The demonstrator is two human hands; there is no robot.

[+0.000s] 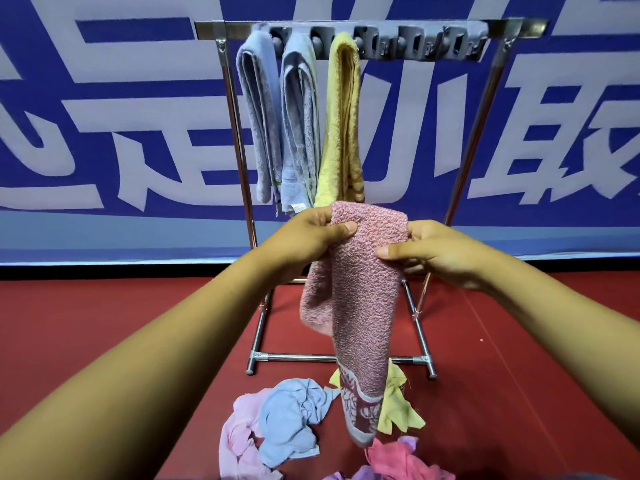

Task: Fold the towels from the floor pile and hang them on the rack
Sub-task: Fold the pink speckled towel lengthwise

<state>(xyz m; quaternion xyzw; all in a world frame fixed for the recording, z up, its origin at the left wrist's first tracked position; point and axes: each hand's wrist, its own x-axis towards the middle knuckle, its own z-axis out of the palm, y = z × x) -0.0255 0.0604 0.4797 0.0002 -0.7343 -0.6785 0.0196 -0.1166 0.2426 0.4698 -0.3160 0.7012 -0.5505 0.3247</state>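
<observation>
Presently, status by item:

Pink towel (363,292): held in the air in front of the rack, folded over lengthwise, its patterned end hanging just above the floor pile.

Left hand (311,237): thumb on the near face and fingers behind, pinching the towel's upper left edge.

Right hand (433,252): thumb pressed on the near face at the upper right edge; fingers curled behind the fabric.

Handling: judged soft, light and limp terry; it drapes and holds no shape. Not fragile, with a looped surface that grips well. Best taken at the folded top edge, both corners, so the layers stay aligned.

Rack (346,29): holds two grey-blue towels (259,116) and one yellow towel (341,116), hung side by side at the left; clips to the right are free.

Floor pile (287,417): crumpled pink, blue, yellow, purple cloths on the red floor (104,323), unfolded.
</observation>
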